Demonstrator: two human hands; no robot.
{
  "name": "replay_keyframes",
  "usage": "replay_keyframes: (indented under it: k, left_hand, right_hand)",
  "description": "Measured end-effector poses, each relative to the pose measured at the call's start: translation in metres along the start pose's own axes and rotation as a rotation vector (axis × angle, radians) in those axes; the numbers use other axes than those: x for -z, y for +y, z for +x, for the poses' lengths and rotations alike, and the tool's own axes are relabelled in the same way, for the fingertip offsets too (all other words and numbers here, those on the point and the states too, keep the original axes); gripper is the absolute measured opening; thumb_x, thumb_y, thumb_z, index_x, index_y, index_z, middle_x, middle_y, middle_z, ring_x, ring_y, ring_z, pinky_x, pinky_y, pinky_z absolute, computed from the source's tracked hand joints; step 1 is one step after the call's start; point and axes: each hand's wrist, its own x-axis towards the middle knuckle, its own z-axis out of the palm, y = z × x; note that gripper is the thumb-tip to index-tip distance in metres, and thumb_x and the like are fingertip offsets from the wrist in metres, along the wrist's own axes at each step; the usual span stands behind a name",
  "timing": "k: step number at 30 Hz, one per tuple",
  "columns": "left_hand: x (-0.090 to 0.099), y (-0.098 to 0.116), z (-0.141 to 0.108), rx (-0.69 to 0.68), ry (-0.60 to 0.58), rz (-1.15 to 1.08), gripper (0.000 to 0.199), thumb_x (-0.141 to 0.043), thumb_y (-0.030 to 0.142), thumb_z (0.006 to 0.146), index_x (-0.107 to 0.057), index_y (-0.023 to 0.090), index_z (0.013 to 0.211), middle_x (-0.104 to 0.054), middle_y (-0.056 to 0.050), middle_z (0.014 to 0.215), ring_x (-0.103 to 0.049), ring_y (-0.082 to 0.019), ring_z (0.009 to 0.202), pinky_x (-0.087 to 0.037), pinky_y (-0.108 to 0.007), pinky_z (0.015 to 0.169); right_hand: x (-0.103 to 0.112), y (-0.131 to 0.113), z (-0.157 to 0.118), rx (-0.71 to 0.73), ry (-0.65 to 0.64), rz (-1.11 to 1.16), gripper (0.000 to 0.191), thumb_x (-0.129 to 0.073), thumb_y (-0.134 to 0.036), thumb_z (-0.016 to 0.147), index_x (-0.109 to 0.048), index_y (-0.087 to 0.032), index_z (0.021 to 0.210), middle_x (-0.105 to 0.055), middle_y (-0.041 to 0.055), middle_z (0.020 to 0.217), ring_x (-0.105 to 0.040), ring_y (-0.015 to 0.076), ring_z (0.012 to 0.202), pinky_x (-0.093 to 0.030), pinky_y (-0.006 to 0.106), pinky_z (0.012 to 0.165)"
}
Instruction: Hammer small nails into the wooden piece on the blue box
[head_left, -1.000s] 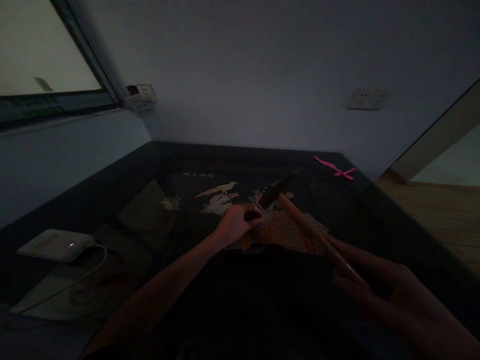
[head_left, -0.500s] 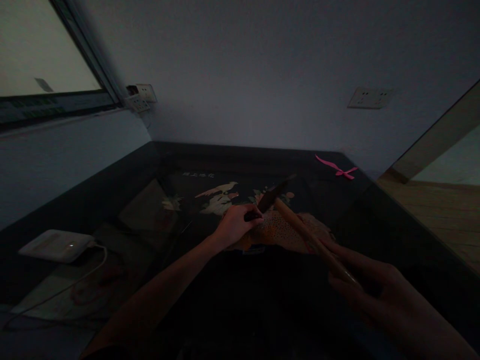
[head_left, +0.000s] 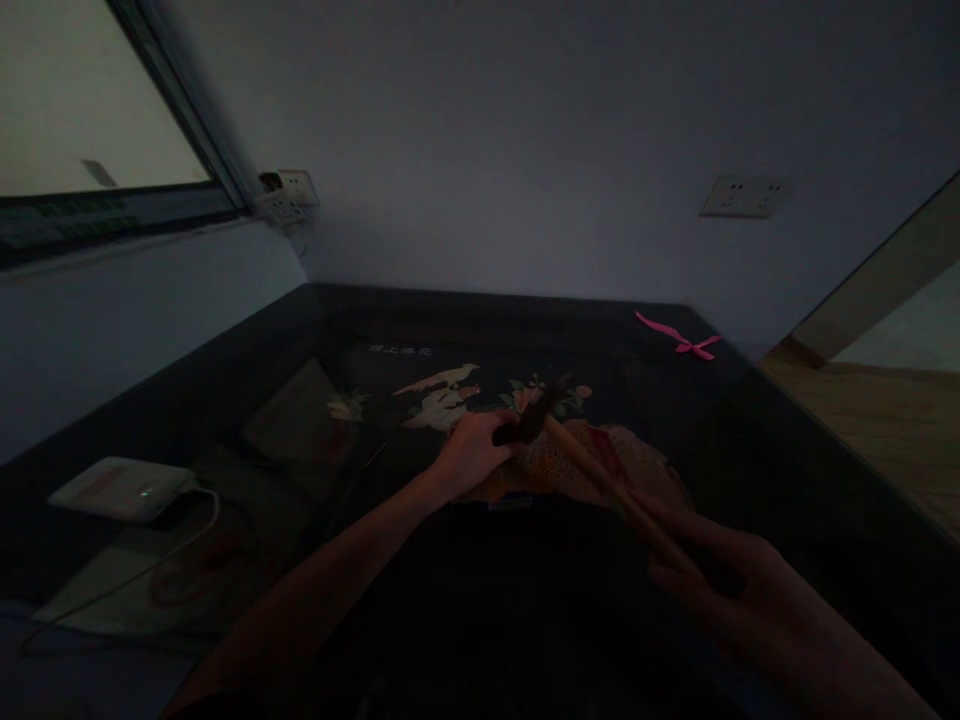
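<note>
My left hand [head_left: 474, 450] is closed around the dark end of a blade-like object [head_left: 538, 412], whose far part points up and to the right. My right hand [head_left: 727, 570] grips a long light-brown stick [head_left: 600, 475]. The stick's far end meets or lies very near the dark object; the dim light hides whether they touch. Under both, a patterned orange and tan cloth or bag [head_left: 559, 465] with a red patch lies on the dark table [head_left: 420, 320].
On the left, a white device [head_left: 116, 488] with a cable rests on the table. A pink ribbon [head_left: 679, 338] lies at the back right corner. Wall sockets [head_left: 742, 196] are behind the table. Printed birds and flowers [head_left: 442, 398] decorate the tabletop.
The dark object has turned and its far end sits lower and more to the left. The stick's far end has shifted slightly down and left. More of the red patch shows.
</note>
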Motion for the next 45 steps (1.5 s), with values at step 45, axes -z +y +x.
replay_keyframes:
  k: [45]
  left_hand:
    - [0.0008,0.0032,-0.0016,-0.01,0.015,0.021,0.014,-0.06,0.027,0.077,-0.067,0.018,0.085,-0.07,-0.001,0.082,-0.063,-0.016,0.077,-0.047,-0.025,0.072]
  right_hand:
    - [0.0026,0.0034,-0.0062,-0.09,-0.039,-0.049,0.055,-0.056,-0.042,0.079,-0.049,-0.029,0.132,-0.072,0.0014,0.067,-0.059,0.0154,0.044,-0.046,0.022,0.035]
